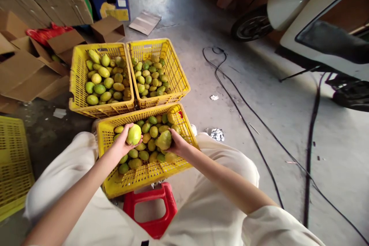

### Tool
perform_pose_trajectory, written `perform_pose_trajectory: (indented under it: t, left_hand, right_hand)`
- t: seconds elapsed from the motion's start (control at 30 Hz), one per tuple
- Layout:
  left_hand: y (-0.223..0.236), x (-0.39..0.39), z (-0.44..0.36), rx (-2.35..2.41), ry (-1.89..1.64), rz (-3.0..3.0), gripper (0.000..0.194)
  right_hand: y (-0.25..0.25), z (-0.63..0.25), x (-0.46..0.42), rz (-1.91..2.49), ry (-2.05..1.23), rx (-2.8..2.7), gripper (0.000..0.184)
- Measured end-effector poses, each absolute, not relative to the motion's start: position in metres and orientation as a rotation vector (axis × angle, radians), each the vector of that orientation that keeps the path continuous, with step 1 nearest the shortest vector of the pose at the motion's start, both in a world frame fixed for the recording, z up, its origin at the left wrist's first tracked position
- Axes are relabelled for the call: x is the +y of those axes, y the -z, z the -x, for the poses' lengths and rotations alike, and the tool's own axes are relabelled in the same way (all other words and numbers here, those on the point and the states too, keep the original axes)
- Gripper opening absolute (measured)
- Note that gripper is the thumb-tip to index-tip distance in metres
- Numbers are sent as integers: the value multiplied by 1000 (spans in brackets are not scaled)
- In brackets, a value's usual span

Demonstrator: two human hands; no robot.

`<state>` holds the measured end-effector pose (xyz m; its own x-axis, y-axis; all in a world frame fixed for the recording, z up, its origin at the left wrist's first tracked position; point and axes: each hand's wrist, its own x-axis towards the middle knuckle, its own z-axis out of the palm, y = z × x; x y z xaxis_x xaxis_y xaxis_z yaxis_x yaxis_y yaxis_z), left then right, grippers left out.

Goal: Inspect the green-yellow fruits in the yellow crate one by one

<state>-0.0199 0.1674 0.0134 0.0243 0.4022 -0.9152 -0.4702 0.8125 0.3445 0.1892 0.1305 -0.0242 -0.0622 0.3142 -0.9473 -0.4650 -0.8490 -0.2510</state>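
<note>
Above the near yellow crate (pixel 115 182), my left hand (pixel 123 141) is closed around a pale green-yellow lemon (pixel 134 134). My right hand (pixel 177 144) grips a duller, greener lemon (pixel 164 140) over the crate's right half; its fingertips are partly hidden behind the fruit. Below both hands, many loose green and yellow lemons (pixel 143 155) fill much of this crate, which sits between my knees. Two more yellow crates stand just beyond it: the left one (pixel 100 109) holds larger yellowish lemons, the right one (pixel 180 75) smaller green and brownish ones.
A red plastic stool (pixel 170 203) stands under the near crate's front edge. Cardboard boxes (pixel 25 73) crowd the left, with another yellow crate (pixel 14 161) nearer me. Black cables (pixel 245 119) cross the floor at right, beside a parked white scooter (pixel 300 19). Crumpled foil (pixel 217 134) lies by my right knee.
</note>
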Motion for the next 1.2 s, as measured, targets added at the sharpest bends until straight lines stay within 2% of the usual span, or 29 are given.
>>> perform_pose_trajectory:
  t: [0.13,0.23,0.4,0.6,0.77,1.03,1.2]
  left_hand:
    - [-4,161,22,1468,-632,73,15]
    - [1,157,23,1468,-625,43,13]
    - [-1,158,23,1462,-622,17,12]
    - [-10,156,16,1472,-628,125,14]
    - [-12,159,19,1436,-703,204,24]
    - [-48,201,58,909,-1393,-31,63]
    - [-64,204,74,736,-1500,-284,64]
  right_hand:
    - [19,-191,142,1630,-1916,305,32]
    - [4,-199,158,1371,-1860,268,30]
    - [-27,-221,174,828,-1728,-101,37]
    - [-30,-228,172,844,-1709,-115,40]
    - [-23,-226,170,881,-1742,-52,42]
    - [-19,-230,169,878,-1778,-97,41]
    - [-20,-229,169,898,-1784,-68,45]
